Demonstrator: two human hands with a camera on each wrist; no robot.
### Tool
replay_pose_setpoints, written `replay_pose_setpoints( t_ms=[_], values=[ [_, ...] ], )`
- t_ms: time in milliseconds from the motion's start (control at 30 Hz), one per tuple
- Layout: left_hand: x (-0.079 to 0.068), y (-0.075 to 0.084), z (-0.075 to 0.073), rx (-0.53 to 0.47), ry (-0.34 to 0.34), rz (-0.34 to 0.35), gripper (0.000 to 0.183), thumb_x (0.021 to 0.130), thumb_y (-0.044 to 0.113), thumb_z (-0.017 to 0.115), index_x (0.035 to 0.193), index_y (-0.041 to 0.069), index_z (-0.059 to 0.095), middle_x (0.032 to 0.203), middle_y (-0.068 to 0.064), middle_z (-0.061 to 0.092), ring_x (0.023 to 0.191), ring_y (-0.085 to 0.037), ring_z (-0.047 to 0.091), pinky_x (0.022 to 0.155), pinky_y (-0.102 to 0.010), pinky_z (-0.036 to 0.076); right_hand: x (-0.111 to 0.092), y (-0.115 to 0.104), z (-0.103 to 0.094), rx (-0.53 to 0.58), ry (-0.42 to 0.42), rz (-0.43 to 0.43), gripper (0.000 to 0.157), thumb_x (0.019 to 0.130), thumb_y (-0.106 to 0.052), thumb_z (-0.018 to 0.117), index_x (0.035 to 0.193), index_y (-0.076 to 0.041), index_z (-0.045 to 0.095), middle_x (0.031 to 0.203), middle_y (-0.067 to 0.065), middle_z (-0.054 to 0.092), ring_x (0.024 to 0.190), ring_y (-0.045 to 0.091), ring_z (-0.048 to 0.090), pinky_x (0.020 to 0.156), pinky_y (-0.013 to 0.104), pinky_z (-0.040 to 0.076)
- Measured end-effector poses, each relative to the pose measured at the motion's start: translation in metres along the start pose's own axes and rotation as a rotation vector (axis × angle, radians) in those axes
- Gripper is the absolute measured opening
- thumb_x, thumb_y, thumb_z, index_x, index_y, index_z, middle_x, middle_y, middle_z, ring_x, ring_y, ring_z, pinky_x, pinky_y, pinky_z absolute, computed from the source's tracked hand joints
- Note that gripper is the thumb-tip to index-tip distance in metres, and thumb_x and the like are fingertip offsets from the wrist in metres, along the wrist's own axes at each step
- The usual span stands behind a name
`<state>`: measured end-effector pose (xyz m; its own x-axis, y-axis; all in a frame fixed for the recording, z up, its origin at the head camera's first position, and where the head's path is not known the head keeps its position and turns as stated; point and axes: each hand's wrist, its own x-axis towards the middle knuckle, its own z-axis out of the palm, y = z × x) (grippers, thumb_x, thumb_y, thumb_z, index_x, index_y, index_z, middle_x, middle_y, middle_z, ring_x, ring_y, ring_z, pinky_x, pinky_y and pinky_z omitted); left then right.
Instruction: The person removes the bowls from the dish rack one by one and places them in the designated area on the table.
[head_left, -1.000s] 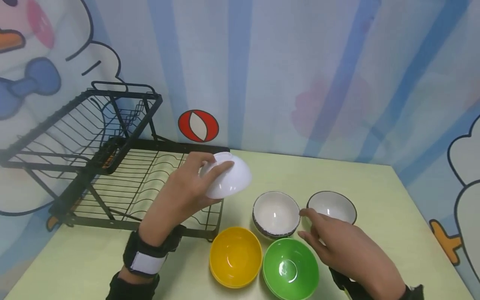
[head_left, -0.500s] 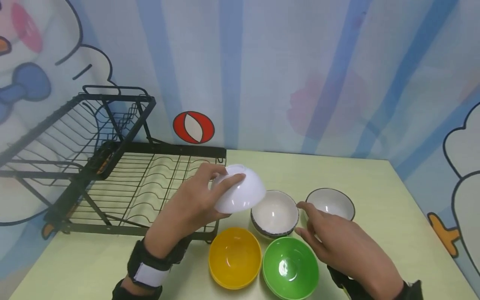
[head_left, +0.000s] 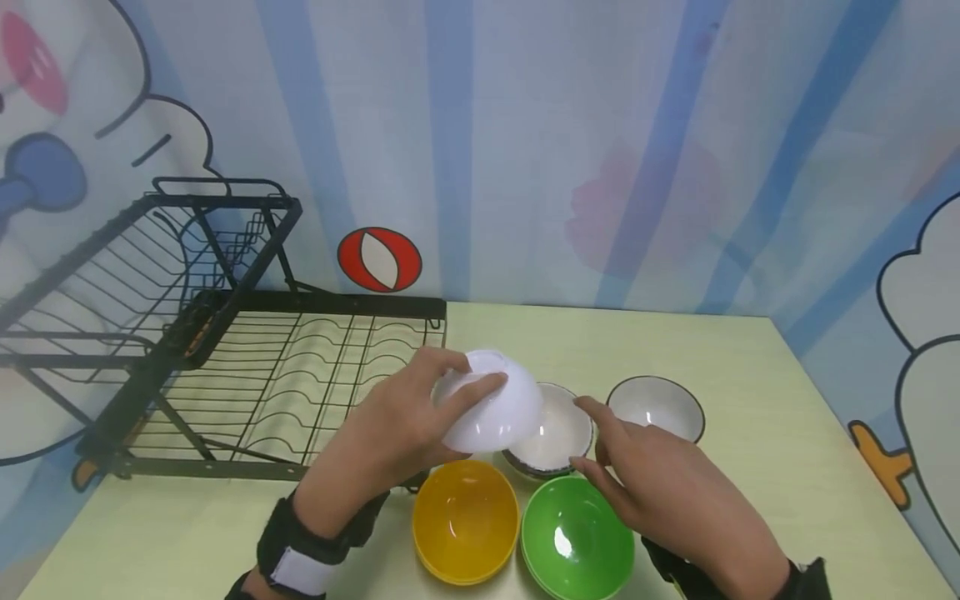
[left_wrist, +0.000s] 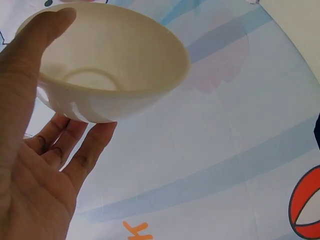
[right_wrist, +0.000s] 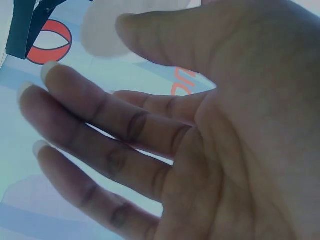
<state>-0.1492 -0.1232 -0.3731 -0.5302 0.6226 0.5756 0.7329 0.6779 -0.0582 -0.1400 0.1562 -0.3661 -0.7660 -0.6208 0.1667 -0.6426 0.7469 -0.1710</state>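
My left hand [head_left: 408, 408] grips a plain white bowl [head_left: 502, 412], tipped so its underside faces the head camera. In the left wrist view the thumb lies over the rim of that bowl [left_wrist: 125, 50] and the other fingers support it from beneath. It overlaps a white bowl with a dark speckled rim [head_left: 555, 433] in the head view. Just right of that rim is my right hand [head_left: 660, 483], holding nothing, its fingers loosely extended, as the right wrist view also shows of this hand [right_wrist: 150, 140].
A yellow bowl [head_left: 465, 525] and a green bowl [head_left: 577, 542] stand at the front of the table [head_left: 750, 400]. Behind my right hand is another white bowl with a dark rim [head_left: 656, 404]. A black two-tier dish rack [head_left: 210, 467] occupies the left side, against a patterned backdrop [head_left: 525, 150].
The left hand has carried the white bowl rightward and down, from beside the rack to over the speckled-rim bowl. The right hand has stayed nearly in place. The head view has shifted slightly.
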Motion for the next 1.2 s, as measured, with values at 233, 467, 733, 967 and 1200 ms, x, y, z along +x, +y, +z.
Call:
replay_pose_setpoints(
  t_ms=[233, 467, 733, 967, 1200],
  values=[
    [0.002, 0.015, 0.001, -0.051, -0.025, 0.052, 0.072, 0.064, 0.030, 0.085, 0.128, 0.018, 0.054, 0.113, -0.016, 0.050, 0.101, -0.028, 0.052, 0.079, -0.039, 0.057, 0.001, -0.004, 0.001, -0.013, 0.013, -0.003, 0.057, 0.089, -0.035, 0.061, 0.135, -0.008, 0.039, 0.076, -0.014, 0.059, 0.065, 0.002, 0.052, 0.059, 0.028, 0.051],
    [0.002, 0.022, 0.003, -0.038, -0.028, 0.080, 0.074, 0.065, 0.033, 0.084, 0.131, 0.019, 0.052, 0.114, -0.014, 0.050, 0.100, -0.024, 0.052, 0.079, -0.036, 0.057, 0.001, -0.005, 0.001, -0.016, 0.003, -0.006, 0.058, 0.087, -0.031, 0.064, 0.134, -0.008, 0.040, 0.075, -0.014, 0.059, 0.062, 0.001, 0.050, 0.055, 0.026, 0.050],
    [0.003, 0.026, 0.003, -0.054, -0.003, 0.106, 0.072, 0.065, 0.034, 0.084, 0.129, 0.019, 0.053, 0.113, -0.014, 0.050, 0.099, -0.024, 0.052, 0.076, -0.035, 0.058, 0.001, -0.006, 0.001, -0.055, 0.034, -0.043, 0.056, 0.085, -0.026, 0.066, 0.132, -0.009, 0.041, 0.074, -0.015, 0.058, 0.061, 0.004, 0.049, 0.053, 0.025, 0.047],
    [0.006, 0.031, 0.007, -0.052, 0.035, 0.166, 0.070, 0.065, 0.034, 0.083, 0.127, 0.018, 0.053, 0.111, -0.012, 0.050, 0.096, -0.022, 0.053, 0.077, -0.031, 0.057, -0.001, -0.006, 0.003, -0.077, 0.100, -0.075, 0.051, 0.082, -0.018, 0.067, 0.126, -0.008, 0.045, 0.076, -0.011, 0.057, 0.059, 0.006, 0.046, 0.053, 0.025, 0.046],
    [0.006, 0.036, 0.008, -0.029, 0.034, 0.175, 0.070, 0.067, 0.035, 0.082, 0.127, 0.017, 0.052, 0.109, -0.011, 0.051, 0.097, -0.022, 0.051, 0.078, -0.030, 0.057, -0.002, -0.007, 0.004, -0.096, 0.096, -0.069, 0.046, 0.082, -0.015, 0.066, 0.123, -0.007, 0.046, 0.075, -0.009, 0.057, 0.057, 0.008, 0.044, 0.051, 0.025, 0.046]
  ],
)
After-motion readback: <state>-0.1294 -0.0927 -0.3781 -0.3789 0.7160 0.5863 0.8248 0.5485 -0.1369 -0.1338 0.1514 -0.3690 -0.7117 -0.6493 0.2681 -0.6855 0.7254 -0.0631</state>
